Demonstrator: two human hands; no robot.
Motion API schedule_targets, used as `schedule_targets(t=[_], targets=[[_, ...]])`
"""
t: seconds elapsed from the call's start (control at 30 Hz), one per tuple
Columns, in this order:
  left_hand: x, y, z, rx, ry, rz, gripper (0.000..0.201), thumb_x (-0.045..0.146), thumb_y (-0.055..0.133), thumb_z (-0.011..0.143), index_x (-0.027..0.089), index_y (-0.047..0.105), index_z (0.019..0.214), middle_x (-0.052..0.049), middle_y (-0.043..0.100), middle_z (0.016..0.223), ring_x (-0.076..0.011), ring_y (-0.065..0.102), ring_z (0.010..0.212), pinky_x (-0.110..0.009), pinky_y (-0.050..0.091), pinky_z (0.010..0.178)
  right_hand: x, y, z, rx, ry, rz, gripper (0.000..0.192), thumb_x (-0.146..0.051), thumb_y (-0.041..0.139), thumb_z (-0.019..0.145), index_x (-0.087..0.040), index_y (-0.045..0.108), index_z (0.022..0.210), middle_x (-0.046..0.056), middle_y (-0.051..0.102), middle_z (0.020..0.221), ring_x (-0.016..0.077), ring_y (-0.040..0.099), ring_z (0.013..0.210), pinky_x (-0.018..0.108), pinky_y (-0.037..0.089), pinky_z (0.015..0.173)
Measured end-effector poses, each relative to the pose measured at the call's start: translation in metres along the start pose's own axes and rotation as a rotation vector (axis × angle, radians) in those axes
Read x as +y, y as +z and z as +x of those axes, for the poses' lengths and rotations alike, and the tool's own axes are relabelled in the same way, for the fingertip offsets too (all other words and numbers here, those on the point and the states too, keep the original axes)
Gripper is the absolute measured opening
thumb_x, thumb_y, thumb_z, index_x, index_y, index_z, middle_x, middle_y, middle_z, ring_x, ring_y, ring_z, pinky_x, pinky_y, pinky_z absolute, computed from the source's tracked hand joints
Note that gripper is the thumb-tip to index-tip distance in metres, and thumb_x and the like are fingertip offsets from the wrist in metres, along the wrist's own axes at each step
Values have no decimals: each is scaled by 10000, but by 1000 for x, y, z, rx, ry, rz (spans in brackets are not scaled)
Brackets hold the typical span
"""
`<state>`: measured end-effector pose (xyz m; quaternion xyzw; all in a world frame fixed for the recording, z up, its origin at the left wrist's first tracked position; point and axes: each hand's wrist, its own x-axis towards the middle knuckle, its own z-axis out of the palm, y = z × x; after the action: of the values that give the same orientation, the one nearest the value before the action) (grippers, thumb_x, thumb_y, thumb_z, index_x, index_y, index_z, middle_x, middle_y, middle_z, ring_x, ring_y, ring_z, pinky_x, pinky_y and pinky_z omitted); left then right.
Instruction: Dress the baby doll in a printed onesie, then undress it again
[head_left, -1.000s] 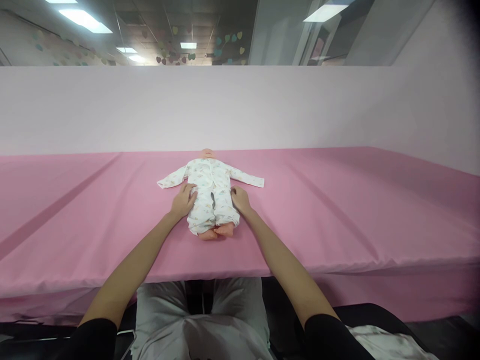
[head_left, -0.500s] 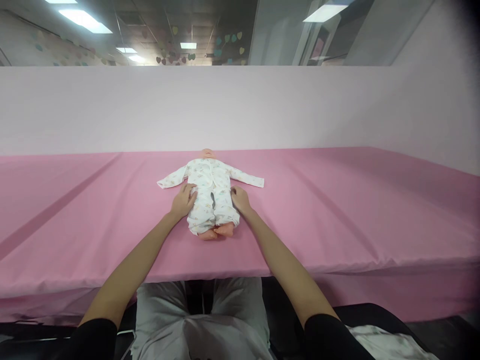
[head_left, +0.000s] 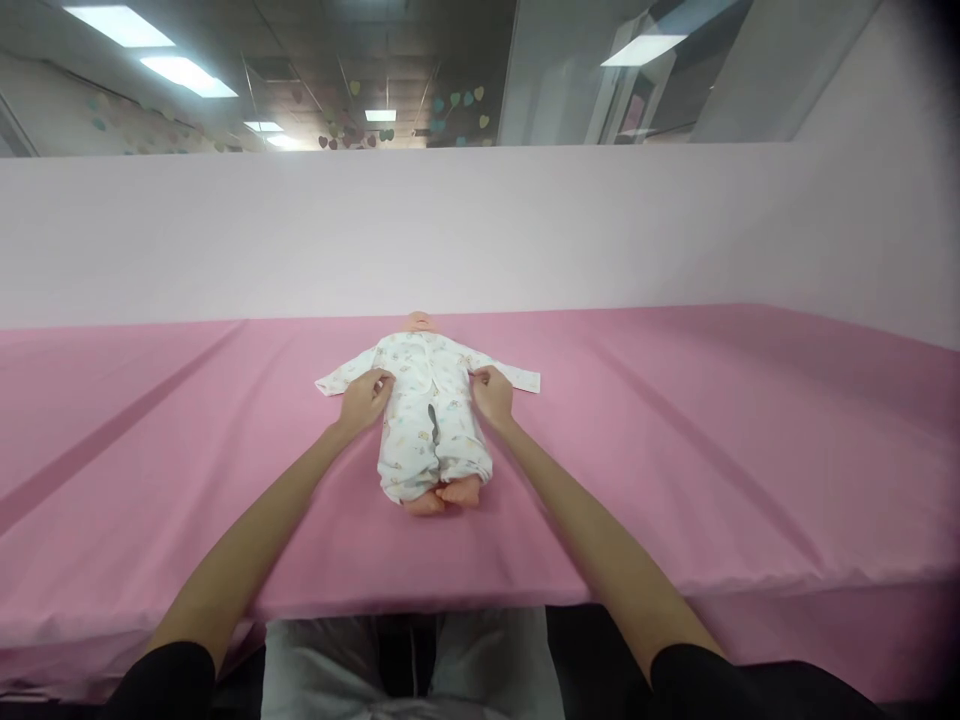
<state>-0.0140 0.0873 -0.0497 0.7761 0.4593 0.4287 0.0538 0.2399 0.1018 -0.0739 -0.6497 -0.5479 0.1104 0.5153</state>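
A dressed doll (head_left: 421, 395) on my pink-covered table (head_left: 660, 420)

The table before me was draped in a pink cloth (head_left: 187, 540) that reached the far edge and turned down over the near one. Long creases slanted across it, one running from the far edge out to the left, another coming down on the right toward the near edge. Directly on the cloth, the doll lay on its back, its head (head_left: 421, 322) close to the far edge and its bare feet (head_left: 459, 491) toward me, short of the near edge. I saw the sleeves (head_left: 525, 381) of its white printed garment (head_left: 405, 445) spread out to either side.
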Motion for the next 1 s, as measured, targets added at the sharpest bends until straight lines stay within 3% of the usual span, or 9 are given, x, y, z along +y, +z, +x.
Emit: schedule_targets(t=[0.1,0.2,0.33,0.43,0.57,0.67,0.77,1.0], targets=[[2,-1,40,58,-1,-62,206,284,458,863,203,647,879,-19,692,871,-161,602,744,-295,468,721,-25,4,35,67,-50,90,268,-96,405,745,-160,614,901,76,669,967,195,587,912,285,418,821],[11,5,74,120,-58,-227,204,265,466,842,178,645,887,-25,682,841,-150,612,768,-278,478,735,-54,14,64,48,-106,174,259,-75,410,732,-148,607,883,75,666,952,178,590,902,281,418,856],[21,26,105,119,-212,-398,184,227,509,803,161,654,895,-40,689,892,-159,624,863,-295,482,814,-85,34,81,-48,-127,271,243,-65,411,709,-143,610,826,47,662,849,159,600,819,274,446,808],[19,49,124,121,-361,-490,226,194,512,790,155,647,967,-59,688,969,-163,625,905,-311,484,837,-97,49,85,-38,-206,378,254,-80,383,713,-155,606,808,17,650,795,140,606,776,257,459,770],[6,77,146,135,-516,-547,292,192,454,832,138,604,1077,-96,671,1056,-161,641,898,-305,501,784,-92,70,96,-26,-221,371,258,-89,386,708,-155,621,789,25,660,793,144,612,770,257,462,765],[-4,89,154,134,-475,-422,266,189,485,824,142,623,1046,-103,677,1052,-183,642,937,-328,488,845,-77,82,108,-43,-158,273,252,-76,420,690,-154,645,774,40,684,822,158,620,798,272,458,801],[-11,92,156,93,-407,-244,203,171,526,788,165,670,931,-88,694,1035,-214,628,989,-352,458,907,-61,86,122,-114,-91,174,243,-53,468,649,-159,663,747,40,697,808,166,624,787,283,466,799],[-8,87,156,-39,-389,-62,188,252,517,810,199,697,798,-68,716,906,-242,632,897,-356,466,797,-54,71,140,-431,-84,154,211,-57,564,615,-151,695,751,25,681,695,142,610,658,246,476,645]])
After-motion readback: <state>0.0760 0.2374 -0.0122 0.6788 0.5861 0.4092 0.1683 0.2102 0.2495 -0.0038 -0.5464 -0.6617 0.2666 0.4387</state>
